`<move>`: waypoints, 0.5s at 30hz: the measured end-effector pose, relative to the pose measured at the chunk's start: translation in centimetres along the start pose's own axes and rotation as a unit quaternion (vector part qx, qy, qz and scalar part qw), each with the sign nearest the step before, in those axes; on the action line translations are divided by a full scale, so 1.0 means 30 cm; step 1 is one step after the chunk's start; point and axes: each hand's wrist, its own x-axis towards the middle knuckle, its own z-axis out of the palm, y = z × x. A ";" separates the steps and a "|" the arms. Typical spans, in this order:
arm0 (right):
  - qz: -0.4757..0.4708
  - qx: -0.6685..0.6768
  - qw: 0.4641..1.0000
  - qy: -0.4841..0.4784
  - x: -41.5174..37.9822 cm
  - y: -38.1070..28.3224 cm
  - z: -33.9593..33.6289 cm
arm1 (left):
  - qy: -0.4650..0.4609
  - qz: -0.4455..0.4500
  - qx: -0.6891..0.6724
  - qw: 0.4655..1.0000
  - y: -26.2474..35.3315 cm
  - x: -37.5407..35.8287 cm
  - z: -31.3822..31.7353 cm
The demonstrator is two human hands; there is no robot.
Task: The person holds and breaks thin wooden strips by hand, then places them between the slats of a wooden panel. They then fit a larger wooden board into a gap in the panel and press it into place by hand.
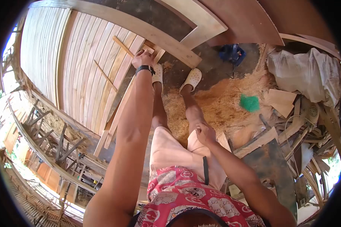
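My left hand [143, 58], with a dark watch on the wrist, is closed at the end of a pale wooden slat [125, 77] beside the slatted wooden panel [89, 49]. Its fingertips are partly hidden, so the exact grip is hard to see. A thin wooden stick [123, 46] runs across the panel up to this hand. Another thin stick [105, 75] lies across the slats further left. Near my right knee rests my right hand [205, 134], its fingers curled in, with nothing visible in them.
A long plank [140, 26] crosses the panel's far edge. Sawdust [216, 109] covers the floor around my feet, with a green mesh piece [249, 103] on it. A blue tool [232, 55] sits ahead. Offcuts [257, 143] and a grey plastic sheet [307, 73] crowd the right side.
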 end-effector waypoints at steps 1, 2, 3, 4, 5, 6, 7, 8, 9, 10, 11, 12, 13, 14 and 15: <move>0.002 0.006 1.000 -0.001 0.003 0.003 0.002 | 0.003 -0.006 -0.007 1.000 -0.011 0.024 -0.004; -0.013 0.022 0.999 0.026 0.009 0.004 0.004 | 0.003 -0.002 -0.022 1.000 -0.018 0.048 -0.005; -0.028 0.038 0.998 0.052 0.014 0.012 0.007 | 0.002 0.001 -0.017 1.000 -0.013 0.041 0.000; -0.027 0.044 0.997 0.051 0.023 0.016 0.013 | -0.005 0.006 0.001 1.000 -0.007 0.036 -0.002; -0.017 0.034 0.998 0.045 0.032 0.017 0.020 | -0.011 0.012 0.019 1.000 0.000 0.032 -0.007; -0.008 0.023 0.999 0.039 0.041 0.013 0.027 | -0.010 0.015 0.025 1.000 0.007 0.028 -0.006; -0.008 0.029 0.999 0.038 0.052 0.009 0.033 | -0.009 0.025 0.028 0.999 0.011 0.023 0.000; -0.016 0.022 0.999 0.043 0.061 0.006 0.035 | -0.007 0.035 0.031 0.999 0.013 0.013 0.007; -0.024 0.014 0.998 0.049 0.067 0.003 0.036 | -0.007 0.037 0.035 0.999 0.039 -0.033 0.021; -0.024 0.018 0.998 0.049 0.069 0.000 0.038 | 0.009 0.034 0.047 0.998 0.082 -0.107 0.036; -0.021 0.006 0.998 0.051 0.074 -0.002 0.038 | 0.025 0.032 0.059 0.997 0.105 -0.147 0.041; -0.020 -0.007 0.998 0.054 0.084 -0.004 0.039 | 0.024 0.034 0.061 0.997 0.105 -0.148 0.040; -0.020 -0.004 0.998 0.054 0.092 -0.006 0.041 | 0.032 0.031 0.058 0.997 0.103 -0.147 0.042; -0.023 -0.024 0.998 0.051 0.096 -0.007 0.043 | 0.040 0.027 0.055 0.997 0.102 -0.145 0.046; -0.027 -0.045 0.998 0.047 0.100 -0.008 0.041 | 0.039 0.028 0.057 0.997 0.089 -0.123 0.044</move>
